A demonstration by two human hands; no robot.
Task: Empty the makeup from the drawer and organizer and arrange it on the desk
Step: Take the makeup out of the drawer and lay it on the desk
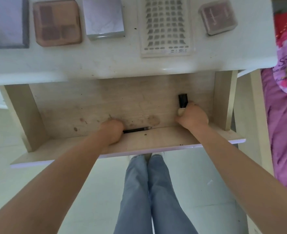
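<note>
Our left hand (111, 130) is gripping a pencil (136, 130); our right hand (192, 115) is gripping a black tube (182, 100) in the drawer (88, 105).

Both forearms are bare from the lower corners of the frame up to the left hand (111, 130) and right hand (192, 115), with no sleeves, rings or watch showing. At bottom centre the legs wear light blue jeans (154, 200), loose and faintly creased. Pale shoe tips (158, 155) peek out just above the hems.

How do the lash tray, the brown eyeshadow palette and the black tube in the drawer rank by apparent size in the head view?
1. lash tray
2. brown eyeshadow palette
3. black tube, partly hidden by the right hand
</note>
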